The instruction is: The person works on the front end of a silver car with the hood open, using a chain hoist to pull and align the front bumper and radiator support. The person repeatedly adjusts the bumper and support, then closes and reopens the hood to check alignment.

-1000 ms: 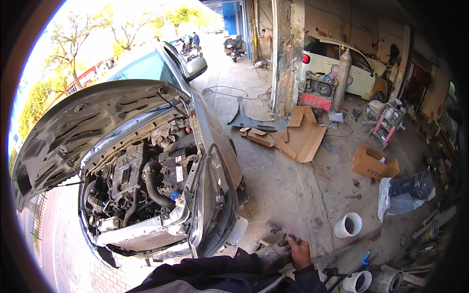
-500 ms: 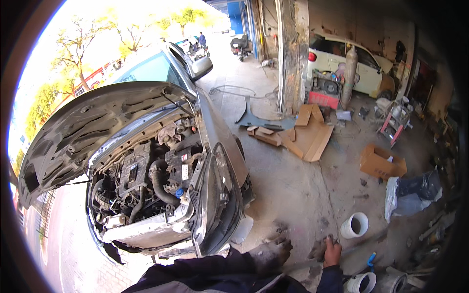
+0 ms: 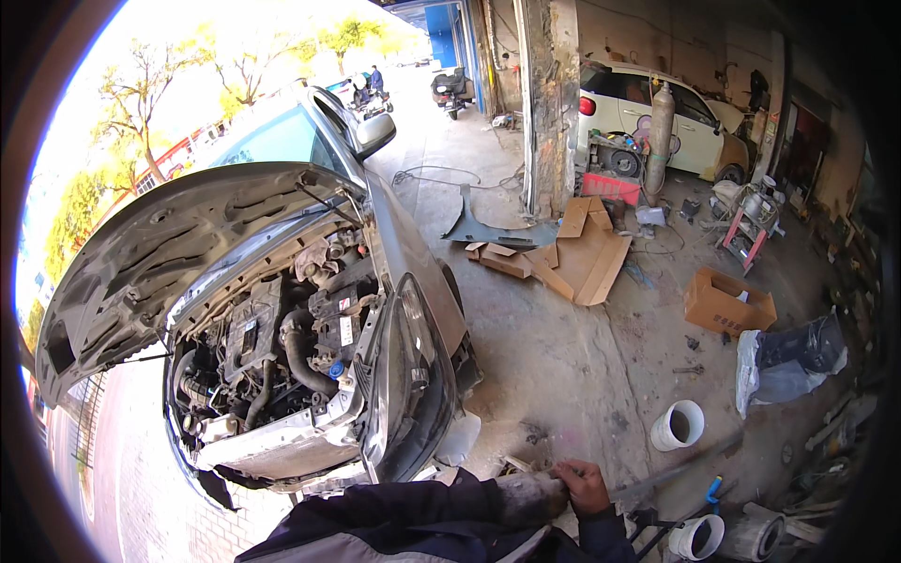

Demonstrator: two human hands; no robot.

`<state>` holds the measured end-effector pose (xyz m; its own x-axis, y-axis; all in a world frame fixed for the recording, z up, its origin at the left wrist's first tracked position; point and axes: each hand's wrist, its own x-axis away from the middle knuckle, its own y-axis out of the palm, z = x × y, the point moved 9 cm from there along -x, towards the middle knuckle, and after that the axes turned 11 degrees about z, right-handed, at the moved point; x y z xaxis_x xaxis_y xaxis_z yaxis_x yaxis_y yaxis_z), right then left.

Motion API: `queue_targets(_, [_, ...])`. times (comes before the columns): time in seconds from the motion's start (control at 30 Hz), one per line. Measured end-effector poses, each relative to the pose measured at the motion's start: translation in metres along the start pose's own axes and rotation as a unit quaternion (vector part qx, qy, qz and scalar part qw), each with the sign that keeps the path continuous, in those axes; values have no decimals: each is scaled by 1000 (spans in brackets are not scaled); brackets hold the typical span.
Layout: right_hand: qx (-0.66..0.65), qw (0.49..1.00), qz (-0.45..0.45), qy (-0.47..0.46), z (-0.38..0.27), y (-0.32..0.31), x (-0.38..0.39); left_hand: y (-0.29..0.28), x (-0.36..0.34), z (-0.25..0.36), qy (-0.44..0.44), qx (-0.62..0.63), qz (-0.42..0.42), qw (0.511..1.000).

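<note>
At the lower middle, my left hand [image 3: 527, 494] looks covered by a dirty grey work glove, and its fingers are partly hidden. My bare right hand [image 3: 586, 484] reaches in from the right with its fingers curled together against the grey glove [image 3: 542, 500]. Both hands are close together in front of my dark sleeves, low over the floor. To their left stands a grey car [image 3: 427, 253] with its hood [image 3: 178, 235] propped up. Its engine bay [image 3: 272, 342] is exposed, and the front bumper is off. A headlight [image 3: 413, 324] sits at the near corner.
White buckets [image 3: 678, 425] [image 3: 696, 538] stand at my right, near a blue-ended tool [image 3: 715, 490]. Flattened cardboard [image 3: 596, 258] and a dark curved panel [image 3: 493, 230] lie ahead. Farther right are a cardboard box [image 3: 727, 302], plastic wrap [image 3: 788, 361], a gas cylinder [image 3: 659, 141] and a white car [image 3: 694, 117].
My right hand has moved left and come against the gloved left hand. The dark item beside it earlier no longer shows separately. The view has shifted slightly.
</note>
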<state>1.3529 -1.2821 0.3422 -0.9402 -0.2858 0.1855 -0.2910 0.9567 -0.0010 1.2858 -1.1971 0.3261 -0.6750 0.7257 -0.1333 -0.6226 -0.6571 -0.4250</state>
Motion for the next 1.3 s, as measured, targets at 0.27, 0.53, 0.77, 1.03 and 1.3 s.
queue_targets(0.27, [85, 981, 166, -44, 3, -29, -6, -30, -14, 34, 16, 93, 173, 980])
queue_targets(0.53, [68, 985, 154, -22, 17, -36, -10, -62, -2, 80, -30, -151, 142, 978])
queue_targets(0.77, [10, 997, 69, -14, 18, 0, 6, -34, -12, 56, -11, -78, 114, 990])
queue_targets(1.03, [94, 978, 176, -63, 50, -19, 1, -46, 10, 87, 80, -263, 146, 950])
queue_targets(1.3, [-15, 991, 137, 2, 26, -15, 5, -65, 3, 101, 21, -302, 172, 937])
